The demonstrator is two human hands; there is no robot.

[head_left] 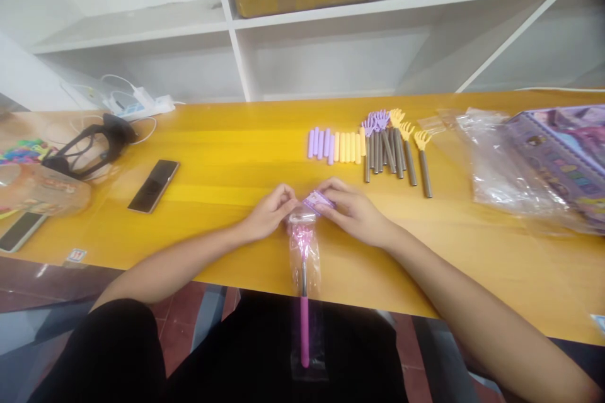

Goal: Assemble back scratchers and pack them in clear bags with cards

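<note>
While L hand [273, 213] pinches bag [314, 274], R hand [354, 212], near-closed, holds card [319, 202].

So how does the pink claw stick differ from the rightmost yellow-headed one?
The pink claw stick is inside a clear bag; the yellow-headed stick is unwrapped. The pink one has a pink sleeve; the yellow-headed one's handle is bare metal. The pink one extends past the table edge; the yellow-headed one lies wholly on it. Both have hand-shaped heads.
</note>
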